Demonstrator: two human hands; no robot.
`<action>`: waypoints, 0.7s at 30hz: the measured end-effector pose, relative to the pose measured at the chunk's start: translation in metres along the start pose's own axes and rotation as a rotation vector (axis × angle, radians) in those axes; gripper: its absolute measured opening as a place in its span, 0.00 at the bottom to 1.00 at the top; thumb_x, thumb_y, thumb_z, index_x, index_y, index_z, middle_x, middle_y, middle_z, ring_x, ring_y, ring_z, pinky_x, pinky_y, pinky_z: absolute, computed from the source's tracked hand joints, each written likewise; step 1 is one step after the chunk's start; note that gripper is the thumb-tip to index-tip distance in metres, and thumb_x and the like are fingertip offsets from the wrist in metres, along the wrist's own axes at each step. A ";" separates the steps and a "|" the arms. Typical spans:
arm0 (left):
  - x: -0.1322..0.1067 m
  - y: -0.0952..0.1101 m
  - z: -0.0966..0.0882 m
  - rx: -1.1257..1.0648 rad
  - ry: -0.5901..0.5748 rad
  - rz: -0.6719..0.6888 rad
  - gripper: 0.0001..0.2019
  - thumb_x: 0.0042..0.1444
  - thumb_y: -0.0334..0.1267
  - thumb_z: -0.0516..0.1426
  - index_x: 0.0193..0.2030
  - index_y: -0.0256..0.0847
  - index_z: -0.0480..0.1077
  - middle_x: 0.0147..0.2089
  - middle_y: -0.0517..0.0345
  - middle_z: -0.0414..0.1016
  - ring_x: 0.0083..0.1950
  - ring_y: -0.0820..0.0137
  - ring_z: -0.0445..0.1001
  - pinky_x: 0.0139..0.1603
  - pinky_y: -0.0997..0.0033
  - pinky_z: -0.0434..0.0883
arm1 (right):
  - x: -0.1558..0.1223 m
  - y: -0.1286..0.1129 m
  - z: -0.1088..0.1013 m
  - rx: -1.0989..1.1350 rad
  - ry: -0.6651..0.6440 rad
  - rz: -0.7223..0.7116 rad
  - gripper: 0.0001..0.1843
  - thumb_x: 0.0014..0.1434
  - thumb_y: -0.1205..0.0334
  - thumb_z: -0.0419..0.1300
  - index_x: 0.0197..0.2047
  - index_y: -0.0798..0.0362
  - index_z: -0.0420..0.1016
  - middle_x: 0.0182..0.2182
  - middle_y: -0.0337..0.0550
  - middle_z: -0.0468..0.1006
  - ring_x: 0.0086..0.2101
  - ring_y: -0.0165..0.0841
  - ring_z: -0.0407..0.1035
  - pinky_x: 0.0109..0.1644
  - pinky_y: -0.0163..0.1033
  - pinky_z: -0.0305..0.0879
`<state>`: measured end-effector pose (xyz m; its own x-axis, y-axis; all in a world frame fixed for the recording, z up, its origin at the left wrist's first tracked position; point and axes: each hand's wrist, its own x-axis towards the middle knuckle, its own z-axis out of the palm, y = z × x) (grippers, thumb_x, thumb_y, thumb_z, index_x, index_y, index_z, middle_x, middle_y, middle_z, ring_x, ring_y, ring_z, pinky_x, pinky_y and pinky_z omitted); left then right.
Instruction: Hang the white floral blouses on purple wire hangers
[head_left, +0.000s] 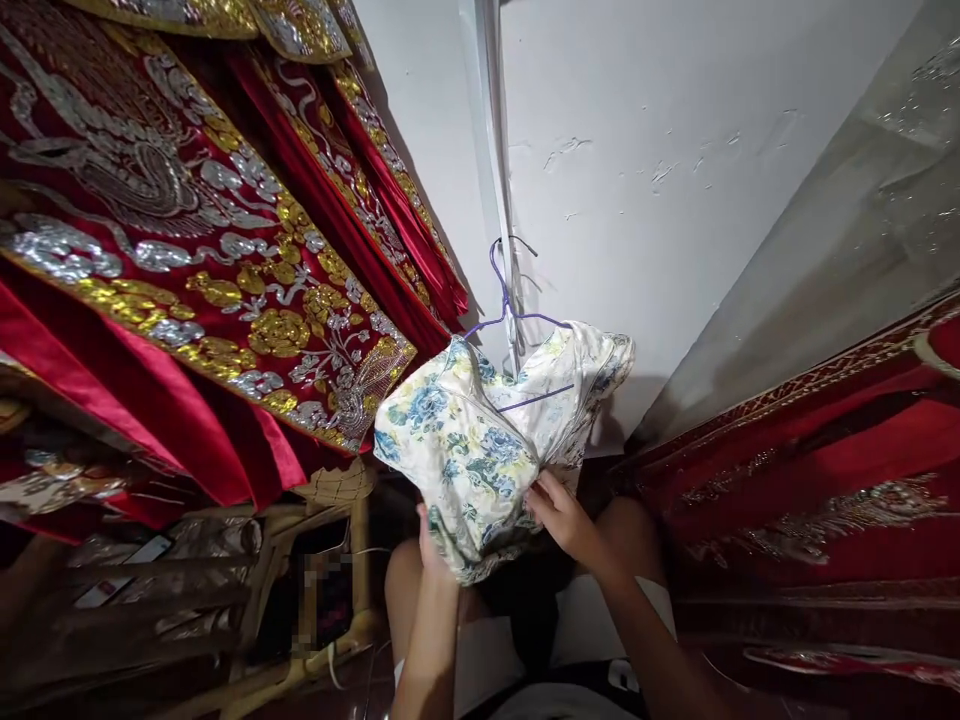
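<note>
Head view: both our hands at the hem of a hung dress.

Our right hand point(564, 522) pinches the hem of the floral dress point(457, 440). Our left hand point(429, 545) sits under the cloth with its grip hidden, so we cannot tell. The dress hangs bunched and askew on a thin purple hanger point(517, 318), hooked at the far wall point(675, 150) corner. We judge that a hard tug could slip it off or unhook the wire. Red robes point(187, 250) crowd left and right, snag risks both. Open room lies only near us.
</note>
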<state>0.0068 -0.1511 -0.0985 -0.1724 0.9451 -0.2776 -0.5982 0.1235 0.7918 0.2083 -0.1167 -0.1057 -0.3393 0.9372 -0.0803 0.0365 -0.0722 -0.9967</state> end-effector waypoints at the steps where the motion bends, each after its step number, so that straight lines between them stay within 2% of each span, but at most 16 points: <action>1: -0.001 -0.003 -0.006 -0.016 0.024 -0.005 0.28 0.43 0.61 0.70 0.47 0.47 0.79 0.49 0.50 0.83 0.61 0.51 0.76 0.64 0.52 0.73 | 0.005 0.006 0.004 -0.009 0.001 0.010 0.15 0.65 0.46 0.57 0.40 0.49 0.70 0.34 0.41 0.73 0.35 0.36 0.69 0.39 0.40 0.65; 3: -0.003 -0.008 -0.013 -0.026 0.068 0.002 0.29 0.37 0.53 0.74 0.48 0.48 0.79 0.48 0.51 0.84 0.61 0.50 0.77 0.64 0.54 0.73 | 0.014 0.015 0.012 -0.007 0.004 0.017 0.15 0.63 0.46 0.57 0.41 0.49 0.70 0.33 0.41 0.74 0.35 0.36 0.69 0.39 0.41 0.65; 5: -0.005 -0.012 -0.015 -0.009 0.099 0.010 0.30 0.40 0.47 0.73 0.53 0.49 0.77 0.50 0.52 0.83 0.60 0.52 0.77 0.62 0.56 0.74 | 0.022 0.022 0.021 0.032 0.027 -0.003 0.15 0.61 0.46 0.58 0.42 0.49 0.71 0.33 0.40 0.74 0.33 0.36 0.69 0.39 0.41 0.66; 7: -0.007 -0.015 -0.016 0.018 0.128 0.018 0.29 0.41 0.45 0.71 0.54 0.50 0.76 0.51 0.51 0.83 0.58 0.53 0.79 0.59 0.57 0.76 | 0.028 0.025 0.028 0.079 0.056 -0.018 0.15 0.60 0.46 0.58 0.41 0.50 0.71 0.31 0.40 0.74 0.31 0.35 0.68 0.37 0.41 0.66; 11: 0.000 -0.018 -0.018 0.082 0.194 0.084 0.22 0.45 0.44 0.69 0.49 0.48 0.76 0.48 0.51 0.82 0.52 0.55 0.80 0.53 0.58 0.77 | 0.028 0.025 0.028 0.128 0.115 0.034 0.16 0.59 0.46 0.59 0.32 0.50 0.68 0.23 0.36 0.70 0.25 0.31 0.64 0.32 0.38 0.62; 13: 0.007 -0.018 -0.020 0.167 0.313 0.248 0.16 0.51 0.45 0.66 0.46 0.46 0.74 0.46 0.53 0.79 0.49 0.60 0.78 0.53 0.61 0.75 | 0.024 0.025 0.021 0.114 0.147 0.060 0.19 0.59 0.44 0.60 0.27 0.49 0.65 0.20 0.35 0.68 0.23 0.30 0.61 0.29 0.37 0.60; 16: 0.016 -0.026 -0.019 0.357 0.588 0.654 0.10 0.60 0.46 0.60 0.43 0.44 0.70 0.44 0.57 0.74 0.48 0.65 0.74 0.55 0.65 0.71 | 0.015 0.026 0.008 0.043 0.146 0.030 0.24 0.62 0.44 0.58 0.21 0.49 0.61 0.17 0.36 0.66 0.21 0.30 0.60 0.29 0.38 0.58; 17: 0.018 -0.032 -0.017 0.441 0.595 0.734 0.09 0.62 0.46 0.58 0.42 0.43 0.69 0.44 0.56 0.73 0.48 0.66 0.73 0.55 0.66 0.70 | 0.012 0.026 0.005 0.020 0.136 0.013 0.26 0.64 0.44 0.57 0.20 0.49 0.61 0.17 0.37 0.66 0.22 0.30 0.60 0.30 0.38 0.58; 18: 0.018 -0.039 -0.013 0.539 0.522 0.753 0.09 0.63 0.45 0.57 0.43 0.43 0.69 0.44 0.56 0.72 0.48 0.65 0.73 0.54 0.65 0.70 | 0.009 0.025 0.002 0.001 0.120 0.003 0.26 0.65 0.45 0.57 0.19 0.49 0.62 0.17 0.38 0.67 0.22 0.31 0.61 0.30 0.38 0.58; 21: 0.015 -0.064 0.005 0.817 0.095 0.614 0.10 0.62 0.44 0.59 0.45 0.42 0.71 0.44 0.52 0.75 0.47 0.63 0.74 0.51 0.64 0.70 | 0.005 0.022 0.001 -0.038 0.037 -0.010 0.23 0.66 0.50 0.57 0.22 0.51 0.68 0.18 0.39 0.71 0.22 0.31 0.63 0.30 0.38 0.59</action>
<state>0.0464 -0.1437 -0.1508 -0.3519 0.8912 0.2863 0.3234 -0.1713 0.9306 0.2066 -0.1142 -0.1281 -0.3045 0.9500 -0.0695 0.0697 -0.0506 -0.9963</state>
